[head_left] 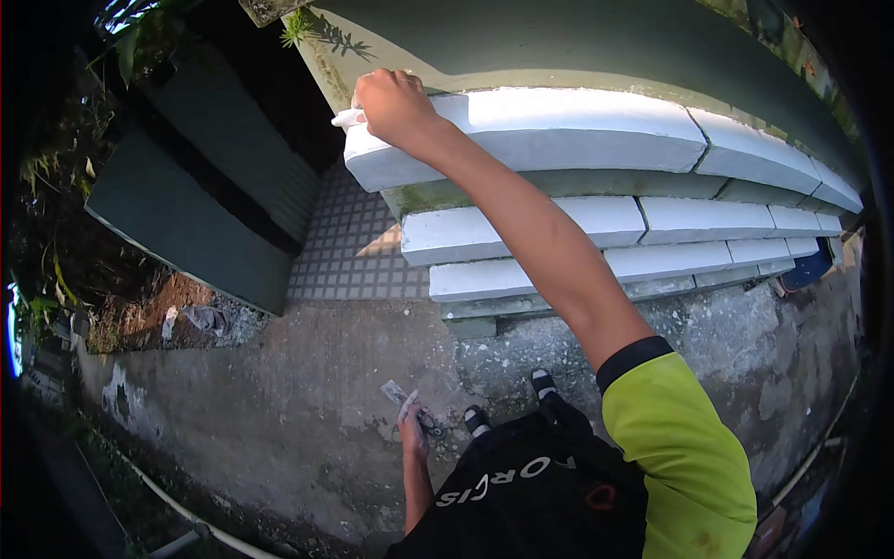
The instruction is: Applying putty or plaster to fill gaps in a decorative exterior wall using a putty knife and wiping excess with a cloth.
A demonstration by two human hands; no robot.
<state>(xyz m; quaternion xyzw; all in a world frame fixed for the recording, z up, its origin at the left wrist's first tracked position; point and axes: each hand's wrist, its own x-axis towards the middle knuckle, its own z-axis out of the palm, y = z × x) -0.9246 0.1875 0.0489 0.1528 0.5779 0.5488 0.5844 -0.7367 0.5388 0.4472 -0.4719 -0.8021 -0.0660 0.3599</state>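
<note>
My right hand (396, 107) reaches far forward, its fingers closed at the left end of the top white ledge (577, 116). A small white piece (348, 118) pokes out from under those fingers; its kind is not clear. Low by my side, my left hand (410, 419) is wrapped round a putty knife (392, 390) with a flat, pale rectangular blade. White smears cover the fingers of that hand. Something dark shows beside it, too small to make out.
Below the top ledge run further white ledges (531, 224), split by dark joints. Left of them lies a grey checkered tile floor (349, 242), then a dark green panel (186, 224). My sandaled feet (542, 382) stand on stained concrete. A pale pipe (200, 517) crosses behind.
</note>
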